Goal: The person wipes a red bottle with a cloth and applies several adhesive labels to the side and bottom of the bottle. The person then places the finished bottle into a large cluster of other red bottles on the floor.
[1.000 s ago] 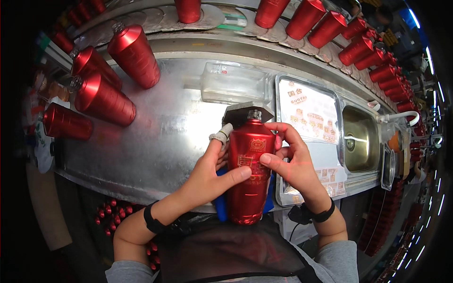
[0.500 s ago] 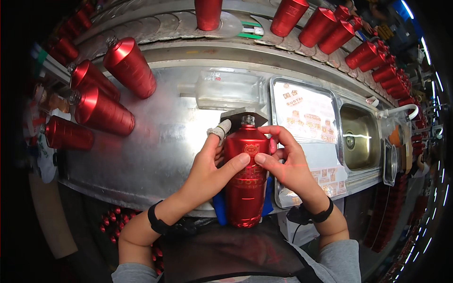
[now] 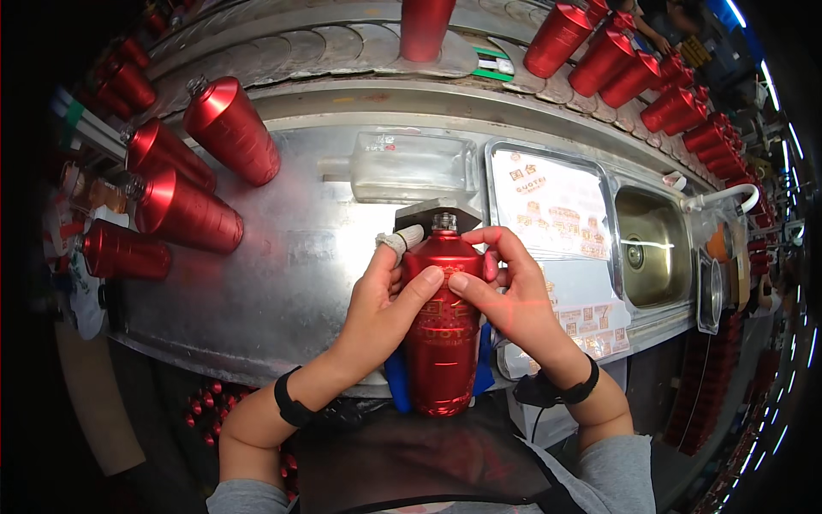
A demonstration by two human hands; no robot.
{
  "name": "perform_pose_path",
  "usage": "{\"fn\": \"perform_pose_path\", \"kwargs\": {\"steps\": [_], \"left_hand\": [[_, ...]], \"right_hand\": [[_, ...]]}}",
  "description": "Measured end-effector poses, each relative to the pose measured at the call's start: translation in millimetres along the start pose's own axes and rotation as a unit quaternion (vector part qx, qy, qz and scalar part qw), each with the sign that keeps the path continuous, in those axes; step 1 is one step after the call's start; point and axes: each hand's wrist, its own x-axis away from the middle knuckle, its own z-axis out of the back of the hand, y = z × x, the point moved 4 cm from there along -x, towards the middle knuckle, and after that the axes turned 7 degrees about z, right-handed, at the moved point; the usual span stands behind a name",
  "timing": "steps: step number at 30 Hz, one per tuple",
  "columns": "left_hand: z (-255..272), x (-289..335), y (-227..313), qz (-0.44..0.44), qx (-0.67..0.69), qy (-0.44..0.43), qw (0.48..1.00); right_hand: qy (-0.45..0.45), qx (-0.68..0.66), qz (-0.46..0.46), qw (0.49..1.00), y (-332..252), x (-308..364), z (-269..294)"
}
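In front of me is a glossy red bottle (image 3: 442, 351) with gold markings and a bare clear threaded neck. My left hand (image 3: 390, 295) grips its left shoulder, the thumb pressed on the front and a pale wrap on one fingertip. From the other side, my right hand (image 3: 512, 287) holds the bottle with its thumb on the front near the left one; one fingertip looks pink. Blue cloth (image 3: 397, 377) shows beside the bottle's lower part. Just behind the neck stands a grey angular block (image 3: 415, 214). Both hands' far fingers are partly hidden by the bottle.
Several red bottles (image 3: 193, 210) stand at the left of the metal worktop (image 3: 257, 300). A clear glass bottle (image 3: 415, 167) lies behind the block. To the right are a tray (image 3: 491, 171) with printed sticker sheets (image 3: 556, 206) and a sink (image 3: 655, 287). Beyond runs a conveyor (image 3: 342, 56) carrying red bottles.
Bottles on the conveyor have shifted to the right. Both thumbs have slid slightly up and left on the held bottle, now covering its front emblem.
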Motion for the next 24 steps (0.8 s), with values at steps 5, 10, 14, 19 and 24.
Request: {"fn": "perform_pose_path", "kwargs": {"steps": [5,10,14,19,24], "left_hand": [[10.7,-7.7,-2.3,0.008,0.037,-0.011,0.999],[9.0,-9.2,-3.2,0.006,0.011,-0.012,1.000],[10.5,-11.8,-0.4,0.000,0.002,-0.018,1.000],[9.4,-15.7,-1.7,0.007,0.020,-0.012,1.000],[6.9,-17.2,-0.9,0.001,0.010,-0.016,1.000]], "right_hand": [[0.006,-0.018,-0.005,1.000,2.5,-7.6,-4.5],[0.013,-0.008,-0.002,1.000,8.6,-8.1,-3.3],[0.003,-0.039,-0.010,0.999,10.8,-11.0,-0.4],[0.000,-0.090,-0.057,0.994,7.6,-15.0,2.4],[0.012,-0.051,-0.040,0.998,11.6,-17.4,3.1]]}}
